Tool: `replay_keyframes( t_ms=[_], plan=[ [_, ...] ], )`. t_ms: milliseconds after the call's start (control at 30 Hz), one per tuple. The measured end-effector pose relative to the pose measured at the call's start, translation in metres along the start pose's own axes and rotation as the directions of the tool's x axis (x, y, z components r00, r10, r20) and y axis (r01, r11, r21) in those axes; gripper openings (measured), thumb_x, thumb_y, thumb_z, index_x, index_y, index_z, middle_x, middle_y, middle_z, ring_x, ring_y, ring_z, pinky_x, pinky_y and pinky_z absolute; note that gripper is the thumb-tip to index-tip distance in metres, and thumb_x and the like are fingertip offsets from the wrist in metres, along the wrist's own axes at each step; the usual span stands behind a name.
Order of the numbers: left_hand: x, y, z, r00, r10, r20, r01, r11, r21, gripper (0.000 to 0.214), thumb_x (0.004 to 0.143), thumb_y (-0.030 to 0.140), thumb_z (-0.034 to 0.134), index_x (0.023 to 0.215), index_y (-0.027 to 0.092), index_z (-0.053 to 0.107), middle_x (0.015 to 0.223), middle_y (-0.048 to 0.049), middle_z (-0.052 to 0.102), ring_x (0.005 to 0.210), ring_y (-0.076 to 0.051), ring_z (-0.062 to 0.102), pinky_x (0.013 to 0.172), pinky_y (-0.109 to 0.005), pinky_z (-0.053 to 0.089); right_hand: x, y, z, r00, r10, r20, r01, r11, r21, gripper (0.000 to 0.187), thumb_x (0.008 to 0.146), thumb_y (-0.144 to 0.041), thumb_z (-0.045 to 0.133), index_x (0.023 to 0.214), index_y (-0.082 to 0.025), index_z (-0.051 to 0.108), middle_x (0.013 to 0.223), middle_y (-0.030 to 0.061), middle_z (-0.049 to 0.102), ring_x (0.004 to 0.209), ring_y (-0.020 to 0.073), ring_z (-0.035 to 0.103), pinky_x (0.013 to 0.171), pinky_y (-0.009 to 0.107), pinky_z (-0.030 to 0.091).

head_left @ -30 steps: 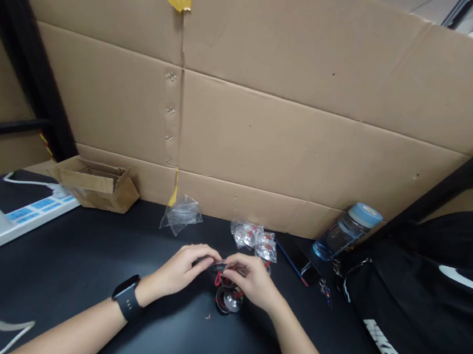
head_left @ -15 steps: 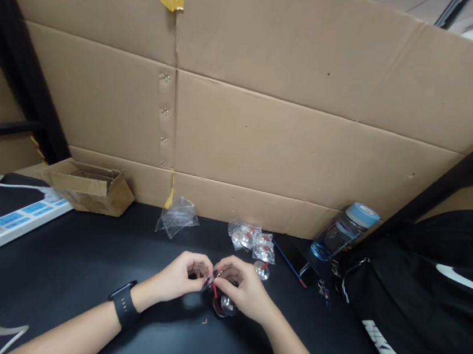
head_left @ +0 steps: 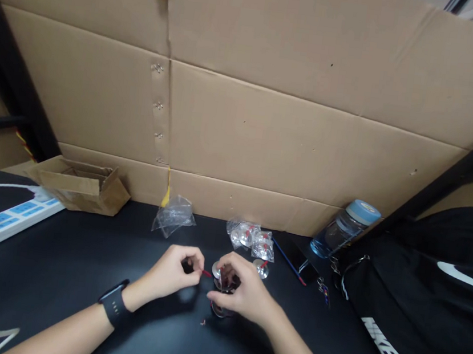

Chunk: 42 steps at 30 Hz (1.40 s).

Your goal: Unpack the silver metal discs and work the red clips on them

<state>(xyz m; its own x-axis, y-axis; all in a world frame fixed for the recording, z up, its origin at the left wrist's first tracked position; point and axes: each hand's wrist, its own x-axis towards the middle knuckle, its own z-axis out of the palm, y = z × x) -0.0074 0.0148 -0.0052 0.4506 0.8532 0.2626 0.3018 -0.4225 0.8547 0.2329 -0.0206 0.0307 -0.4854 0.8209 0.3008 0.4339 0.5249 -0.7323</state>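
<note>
My left hand [head_left: 182,271] pinches a thin red strip [head_left: 206,273] between thumb and fingertips, its free end pointing right. Just right of it, my right hand [head_left: 242,290] curves with thumb and fingers around a shiny metal disc [head_left: 217,270], which appears gripped by its edge. More shiny round discs [head_left: 219,311] lie on the table under the right hand, partly hidden by it. A tiny reddish scrap [head_left: 203,322] rests in front of the hands. Beyond the right hand lies another silver disc with a red strip [head_left: 260,269].
Several bagged discs [head_left: 263,248] lie at the back, left of a phone [head_left: 295,258] and a water bottle [head_left: 344,227]. Clear plastic bags [head_left: 174,215], an open cardboard box [head_left: 80,184] and a power strip [head_left: 10,224] stand leftward. A black bag [head_left: 428,304] fills the right side.
My hands, together at one disc before, are now slightly apart. The left has moved left with the red strip, and the right hand has opened wider around the disc.
</note>
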Motion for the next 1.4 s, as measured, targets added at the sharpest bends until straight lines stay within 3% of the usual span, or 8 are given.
replay_keyframes(
  t_ms=[133,300,533,733,867,1000,1200,1400],
  plan=[
    [0.002,-0.010,-0.036,0.993,0.106,0.041,-0.113,0.891,0.440,0.012,0.075,0.009,0.058,0.075,0.020,0.062,0.077,0.0005,0.065,0.072,-0.016,0.059,0.073,-0.027,0.043,-0.019,0.011,-0.051,0.969,0.210,0.132,-0.169,0.948,-0.270,0.036,0.071,-0.031,0.091,0.098,-0.025,0.067,0.092,-0.0007,0.067,0.074,0.0161,0.060,0.065,0.024,0.044],
    [-0.003,-0.018,-0.053,0.984,0.057,0.168,-0.142,0.820,0.554,0.012,0.074,0.011,0.057,0.075,0.022,0.061,0.074,0.0006,0.064,0.070,-0.018,0.059,0.068,-0.027,0.040,-0.040,0.034,-0.086,0.830,0.527,0.184,-0.381,0.776,-0.503,0.041,0.057,-0.027,0.095,0.091,-0.023,0.072,0.084,0.0009,0.070,0.077,0.0211,0.065,0.063,0.025,0.042],
    [-0.001,-0.011,-0.040,0.970,0.113,0.216,-0.214,0.821,0.529,0.010,0.086,0.018,0.059,0.078,0.021,0.062,0.082,-0.0019,0.064,0.079,-0.019,0.059,0.078,-0.028,0.044,-0.029,0.041,-0.088,0.927,0.357,-0.118,-0.359,0.749,-0.557,0.022,0.087,-0.025,0.073,0.108,-0.024,0.071,0.110,0.0075,0.072,0.095,0.0233,0.069,0.076,0.029,0.045],
    [-0.001,0.000,-0.037,0.964,0.213,0.158,-0.263,0.837,0.479,0.016,0.095,0.025,0.056,0.081,0.020,0.062,0.085,-0.0029,0.064,0.081,-0.018,0.058,0.082,-0.030,0.046,-0.022,0.053,-0.084,0.901,0.427,-0.073,-0.394,0.738,-0.548,0.015,0.088,-0.010,0.065,0.083,-0.021,0.073,0.088,0.0052,0.073,0.083,0.0204,0.070,0.073,0.027,0.043],
    [-0.004,0.010,-0.028,0.971,0.207,0.119,-0.237,0.892,0.384,0.021,0.102,0.032,0.052,0.091,0.020,0.067,0.088,-0.0039,0.068,0.081,-0.018,0.061,0.079,-0.029,0.048,-0.017,0.039,-0.080,0.964,0.262,-0.037,-0.254,0.874,-0.415,0.017,0.094,-0.012,0.059,0.082,-0.020,0.068,0.081,0.0037,0.071,0.078,0.0187,0.067,0.073,0.027,0.045],
    [-0.007,0.021,-0.009,0.988,0.155,0.020,-0.156,0.968,0.196,0.022,0.103,0.034,0.055,0.114,0.023,0.069,0.107,-0.0047,0.074,0.092,-0.018,0.068,0.086,-0.029,0.052,-0.008,0.012,-0.051,0.996,0.034,-0.080,-0.042,0.993,-0.107,0.014,0.103,-0.028,0.055,0.097,-0.021,0.066,0.104,0.0074,0.069,0.093,0.0197,0.066,0.079,0.029,0.052],
    [-0.013,0.034,0.013,0.992,0.111,-0.063,-0.111,0.994,0.002,0.015,0.093,0.035,0.071,0.097,0.020,0.073,0.090,-0.0017,0.075,0.083,-0.017,0.069,0.081,-0.026,0.053,-0.003,-0.014,0.002,0.995,0.031,-0.094,-0.011,0.978,0.207,0.018,0.103,-0.037,0.057,0.097,-0.022,0.065,0.126,0.0098,0.064,0.099,0.0190,0.067,0.084,0.030,0.056],
    [-0.013,0.032,0.015,0.990,0.081,-0.112,-0.086,0.995,-0.041,0.009,0.090,0.027,0.070,0.087,0.019,0.073,0.083,-0.0012,0.075,0.077,-0.016,0.068,0.076,-0.026,0.052,-0.005,-0.015,0.011,0.997,0.075,-0.016,-0.060,0.887,0.459,0.019,0.100,-0.040,0.063,0.097,-0.021,0.063,0.119,0.0065,0.067,0.087,0.0146,0.068,0.080,0.029,0.056]
  ],
)
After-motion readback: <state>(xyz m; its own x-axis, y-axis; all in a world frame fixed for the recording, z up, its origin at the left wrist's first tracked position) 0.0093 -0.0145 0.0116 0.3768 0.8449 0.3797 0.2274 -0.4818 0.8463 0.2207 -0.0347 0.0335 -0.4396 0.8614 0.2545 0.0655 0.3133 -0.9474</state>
